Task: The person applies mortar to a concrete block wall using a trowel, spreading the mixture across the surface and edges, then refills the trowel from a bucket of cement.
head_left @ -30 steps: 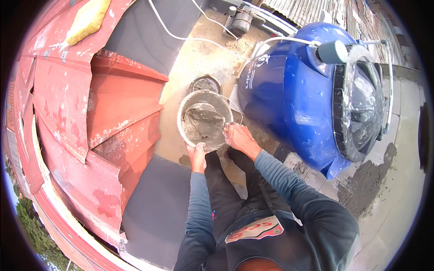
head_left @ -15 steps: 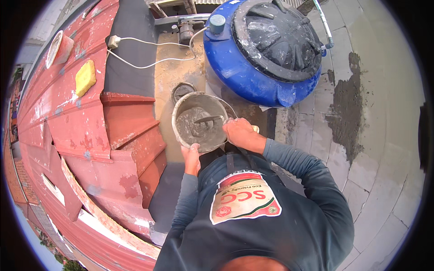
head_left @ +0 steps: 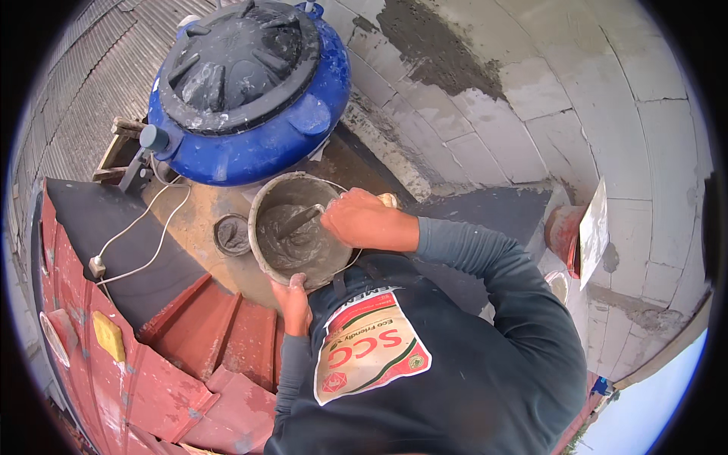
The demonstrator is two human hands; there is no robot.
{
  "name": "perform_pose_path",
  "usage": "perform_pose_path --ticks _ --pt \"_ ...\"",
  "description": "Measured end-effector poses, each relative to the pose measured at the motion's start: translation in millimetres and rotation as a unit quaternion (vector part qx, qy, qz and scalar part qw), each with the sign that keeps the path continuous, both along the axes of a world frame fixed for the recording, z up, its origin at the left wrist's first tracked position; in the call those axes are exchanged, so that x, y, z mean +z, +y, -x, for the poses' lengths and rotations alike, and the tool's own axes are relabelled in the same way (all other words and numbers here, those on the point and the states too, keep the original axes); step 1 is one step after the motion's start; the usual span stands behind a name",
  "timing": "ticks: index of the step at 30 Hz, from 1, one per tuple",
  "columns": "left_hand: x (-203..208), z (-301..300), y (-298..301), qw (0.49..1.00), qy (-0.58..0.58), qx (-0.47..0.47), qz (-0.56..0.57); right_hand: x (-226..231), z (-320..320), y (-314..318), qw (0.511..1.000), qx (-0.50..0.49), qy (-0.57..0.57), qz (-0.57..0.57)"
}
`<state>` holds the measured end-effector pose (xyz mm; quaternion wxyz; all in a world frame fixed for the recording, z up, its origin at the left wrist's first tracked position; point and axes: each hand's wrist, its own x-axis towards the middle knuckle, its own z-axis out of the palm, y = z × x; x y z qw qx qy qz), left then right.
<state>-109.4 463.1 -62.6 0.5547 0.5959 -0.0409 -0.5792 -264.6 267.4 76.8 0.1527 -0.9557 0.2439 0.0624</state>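
With the bucket beside the tank, we grip its near side with the left hand, likely to steady it, while the right hand clasps the trowel dipped in mortar

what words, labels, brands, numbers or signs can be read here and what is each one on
Printed panel on the dark shirt: large red letters, readable, but I won't copy printed wording.
Same panel: a smaller dark line of lettering, likewise not copied; the finest print is too small to read.
Beside the panel's upper edge: pale lettering, partly cut off by folds.
Blue tank and bucket: no readable text seen.
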Motion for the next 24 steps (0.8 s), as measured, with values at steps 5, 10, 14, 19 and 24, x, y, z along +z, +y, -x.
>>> perform_pose_path --ticks 5,10,14,19,24 --pt "36 28 -47 0.993 0.003 -0.110 0.030 25 76 -32 0.989 -0.098 0.112 -0.008" --pt "48 65 -108 0.983 0.000 -0.170 0.065 22 140 -62 0.983 -0.175 0.053 0.034" --pt "48 104 -164 0.980 0.041 -0.178 0.073 12 178 -93 0.974 -0.205 0.040 0.086" --pt "50 140 -232 0.970 -0.037 -0.231 0.064 16 208 -145 0.962 -0.246 0.112 0.044" --pt "28 165 -282 0.965 -0.067 -0.227 0.111 -26 229 -179 0.945 -0.300 0.109 0.070"
